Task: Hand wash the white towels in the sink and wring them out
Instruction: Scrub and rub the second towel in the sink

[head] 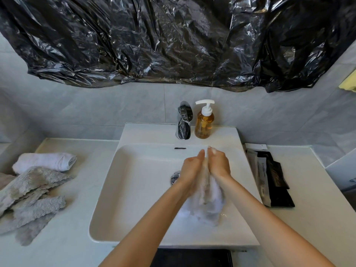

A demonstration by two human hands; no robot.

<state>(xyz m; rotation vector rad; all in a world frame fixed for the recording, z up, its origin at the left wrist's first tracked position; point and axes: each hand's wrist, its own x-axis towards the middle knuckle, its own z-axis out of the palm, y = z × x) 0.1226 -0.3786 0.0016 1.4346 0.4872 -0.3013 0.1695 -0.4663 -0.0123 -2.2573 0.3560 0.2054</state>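
White sink (123, 189), left hand (192, 168) and right hand (218, 164) pressed flat together over wet towel (207, 205), fingers straight, soap bottle (204, 124) by tap (184, 122)

faucet (183, 122) and soap bottle (204, 122) behind sink (134, 189), towels (34, 187) left, packets (273, 180) right
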